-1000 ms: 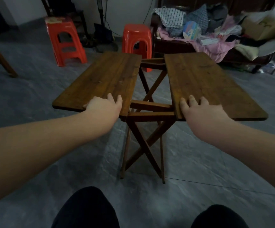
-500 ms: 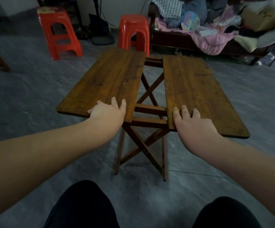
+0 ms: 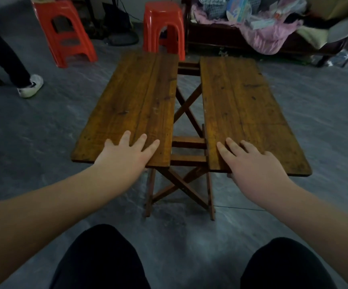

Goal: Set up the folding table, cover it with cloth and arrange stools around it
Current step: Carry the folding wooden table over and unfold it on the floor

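While the folding table (image 3: 189, 113) stood on its crossed legs in the middle of the grey floor (image 3: 33, 132), both hands lay flat on its near edge. Left hand (image 3: 125, 157) rested on the left leaf (image 3: 135, 105), fingers (image 3: 143, 140) spread and released, grasping nothing. Right hand (image 3: 252, 163) pressed the right leaf (image 3: 244, 109), fingers also splayed, its thumb hidden under the edge. A gap remained between the two leaves, so the palms likely sat there to flatten and steady the worktop. Two red plastic stools (image 3: 164, 28) waited beyond, near a cluttered bench (image 3: 221, 40); no cloth was laid yet.
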